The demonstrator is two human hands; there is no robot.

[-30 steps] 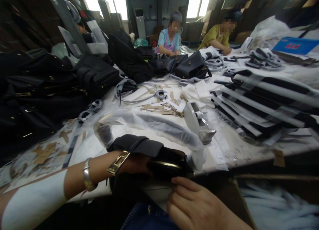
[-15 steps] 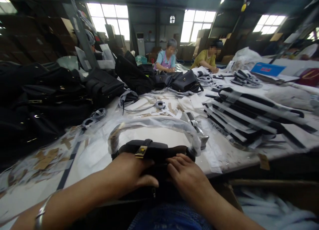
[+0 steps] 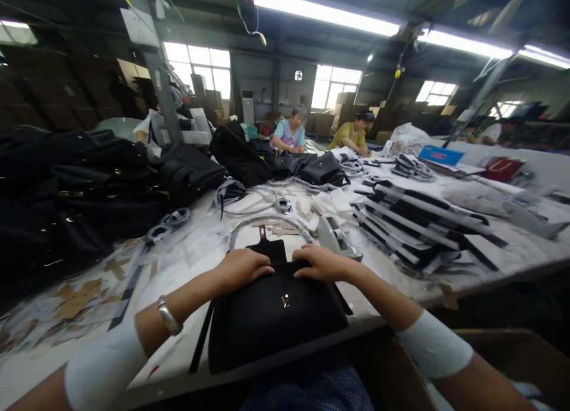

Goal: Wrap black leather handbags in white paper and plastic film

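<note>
A black handbag (image 3: 276, 322) with a gold clasp (image 3: 285, 300) on its front lies at the table's near edge. My left hand (image 3: 244, 268) is closed on its top edge, thumb on the near side. A short way to the right, my right hand (image 3: 321, 262) grips the same edge. Between and beyond my hands, the strap tab (image 3: 268, 248) with gold hardware points away from me. Behind it arches the wrapped handle (image 3: 271, 217). My fingertips are hidden behind the bag's edge.
A tape dispenser (image 3: 333, 236) stands beyond my right hand. Black bags (image 3: 80, 191) are heaped at left, wrapped black pieces (image 3: 418, 221) stacked at right. Paper scraps (image 3: 78, 298) litter the left. Two people (image 3: 289, 132) work across the table. A cardboard box (image 3: 512, 345) is below right.
The bag has tipped so its clasped front faces up, and its handle lies farther back. Both hands have shifted onto its top edge. The head view has tilted upward.
</note>
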